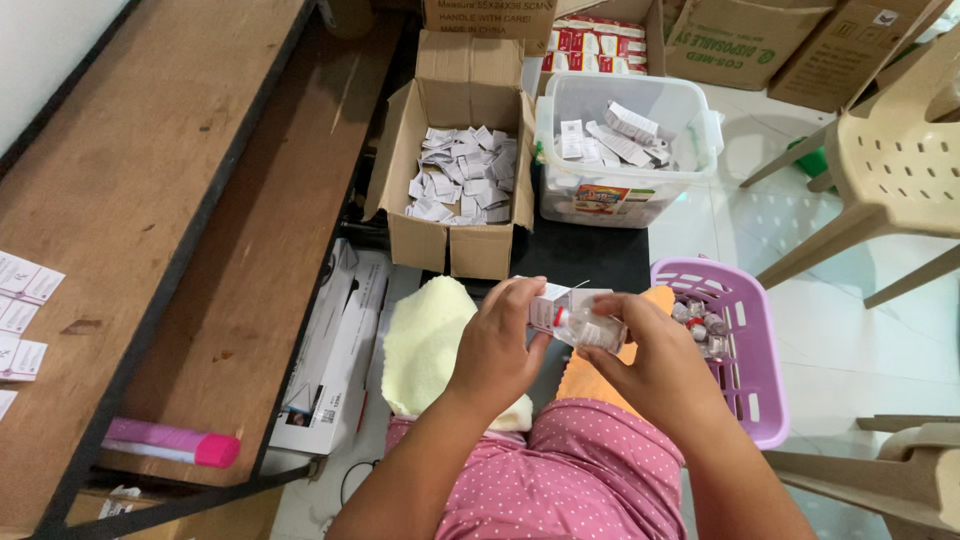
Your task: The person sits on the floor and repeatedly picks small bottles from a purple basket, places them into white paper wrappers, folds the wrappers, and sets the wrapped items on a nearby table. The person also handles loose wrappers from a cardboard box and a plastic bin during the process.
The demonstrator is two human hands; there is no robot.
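Left hand: the left hand (497, 345) is curling its fingers and thumb around a small white carton (552, 308), gripping it at its left end, above the lap.
Right hand: the right hand (655, 358) is closing its fingertips on a small clear vial (592, 328), pinching it from the right side.
Vial, position: the vial is lying between the two hands, just beside the carton's open end and touching or nearly touching it; which of the two cannot be told.
Vial, long axis: the long axis is running nearly level, from upper left to lower right in the head view, with the red-capped end pointing left toward the carton and the base pointing toward the right palm.
Carton, long axis: the carton is lying roughly in line with the vial, its open flap facing right.
Lap: a pink dotted garment (580, 480) is showing under the hands, with a yellow cloth (425, 340) lying to the left and an orange cloth (585, 385) beneath the right hand.
Right surroundings: a purple basket (755, 385) is standing just beside the right hand, holding more vials (700, 325).
Ahead: a cardboard box (460, 245) is holding folded paper leaflets (462, 175); a clear plastic tub (625, 190) beside it is holding small cartons.
Left surroundings: a wooden bench (150, 200) is bearing a pink marker (172, 443) near its front edge.
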